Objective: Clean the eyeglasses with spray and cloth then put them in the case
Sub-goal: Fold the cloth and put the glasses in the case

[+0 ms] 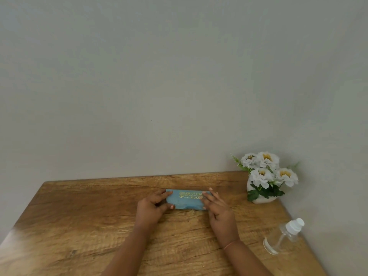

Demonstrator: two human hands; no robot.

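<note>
A light-blue eyeglass case (pixel 186 202) with gold lettering lies flat on the wooden table (pixel 79 216), near its far edge. Its lower edge looks soft and creased. My left hand (pixel 152 208) grips the case's left end, fingers curled on top and thumb at the lower edge. My right hand (pixel 217 210) rests on the right end with its fingers straight. A clear spray bottle (pixel 282 238) with a white cap stands at the table's right edge, apart from both hands. No eyeglasses and no separate cloth are in sight.
A white vase of white flowers (pixel 264 176) stands in the table's far right corner, next to the grey wall (pixel 179 86). The table's right edge runs close past the bottle.
</note>
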